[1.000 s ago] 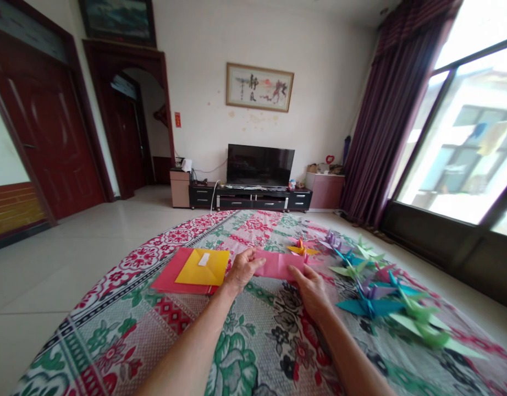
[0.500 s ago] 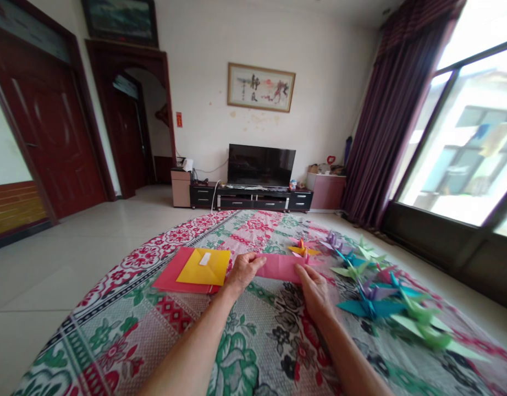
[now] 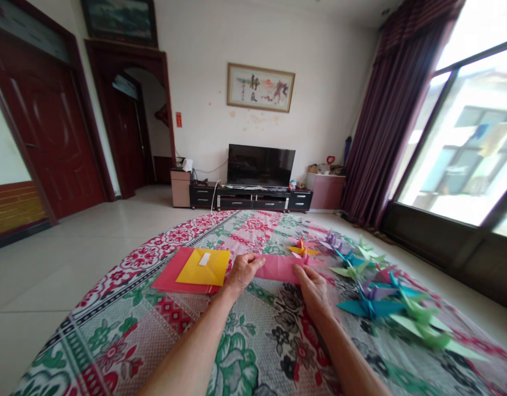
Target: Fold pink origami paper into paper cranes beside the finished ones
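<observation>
1. Thumb and fingers of my left hand (image 3: 243, 273) pinch the near-side end of a pink paper strip (image 3: 278, 269), closed down narrow on its edge.
2. My right hand (image 3: 313, 286) grips the opposite end, thumb on top and the fingers partly hidden, so the strip spans the gap between the two. I cannot tell whether its underside touches the cloth-covered desk (image 3: 171, 335).
3. I judge the strip nearly weightless and flexible, flat while both ends are held and likely to droop from one. How many layers it has I can't make out.
4. For a hold I would favour the ends or corners, with light thumb pressure. Dry paper should grip rather than slide, but a hard squeeze could leave stray creases and a sharp pull might tear it.
5. Just left of my left hand lies yellow paper (image 3: 214, 273) with a white slip (image 3: 204, 259) on it, overlapping red paper (image 3: 166, 279).
6. Just beyond my right hand sits an orange crane (image 3: 302, 249); to its right, a blue crane (image 3: 369, 306) and a green crane (image 3: 430, 327) stand among others, their thin wings probably easy to crush.
</observation>
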`<act>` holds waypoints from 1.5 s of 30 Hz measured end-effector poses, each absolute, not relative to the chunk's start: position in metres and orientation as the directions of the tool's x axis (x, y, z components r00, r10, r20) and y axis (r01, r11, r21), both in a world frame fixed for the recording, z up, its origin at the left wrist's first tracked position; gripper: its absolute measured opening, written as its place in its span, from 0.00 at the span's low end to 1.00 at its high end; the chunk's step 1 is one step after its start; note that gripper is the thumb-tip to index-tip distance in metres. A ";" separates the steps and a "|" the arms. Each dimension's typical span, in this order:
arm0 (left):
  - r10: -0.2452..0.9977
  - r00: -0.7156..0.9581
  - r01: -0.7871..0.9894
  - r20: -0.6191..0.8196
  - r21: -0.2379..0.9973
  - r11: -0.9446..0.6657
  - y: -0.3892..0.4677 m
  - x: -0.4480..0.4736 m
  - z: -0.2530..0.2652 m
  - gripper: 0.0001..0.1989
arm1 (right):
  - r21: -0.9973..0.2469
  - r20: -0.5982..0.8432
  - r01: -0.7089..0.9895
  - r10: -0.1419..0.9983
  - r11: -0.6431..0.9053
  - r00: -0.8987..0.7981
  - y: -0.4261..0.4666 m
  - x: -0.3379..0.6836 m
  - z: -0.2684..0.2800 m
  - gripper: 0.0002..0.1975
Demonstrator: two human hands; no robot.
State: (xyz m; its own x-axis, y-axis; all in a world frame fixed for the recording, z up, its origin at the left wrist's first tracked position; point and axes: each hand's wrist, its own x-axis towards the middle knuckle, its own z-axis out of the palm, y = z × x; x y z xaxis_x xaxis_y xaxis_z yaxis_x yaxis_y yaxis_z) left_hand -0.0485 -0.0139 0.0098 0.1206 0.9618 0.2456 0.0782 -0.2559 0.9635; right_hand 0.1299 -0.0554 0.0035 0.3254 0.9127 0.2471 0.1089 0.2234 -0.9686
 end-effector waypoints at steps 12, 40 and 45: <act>0.955 0.117 0.087 0.274 0.955 -0.285 -0.005 -0.048 -0.004 0.13 | -0.934 0.323 0.277 0.869 0.228 0.375 -0.055 0.129 0.004 0.19; 0.902 0.036 0.662 0.429 0.667 -0.344 -0.009 -0.044 -0.002 0.13 | -0.680 0.505 0.720 0.800 0.136 0.326 -0.051 0.131 -0.001 0.17; 0.909 0.093 0.853 0.406 0.439 -0.283 -0.017 -0.039 -0.001 0.12 | -0.494 0.546 0.862 0.812 0.112 0.207 -0.045 0.132 -0.009 0.15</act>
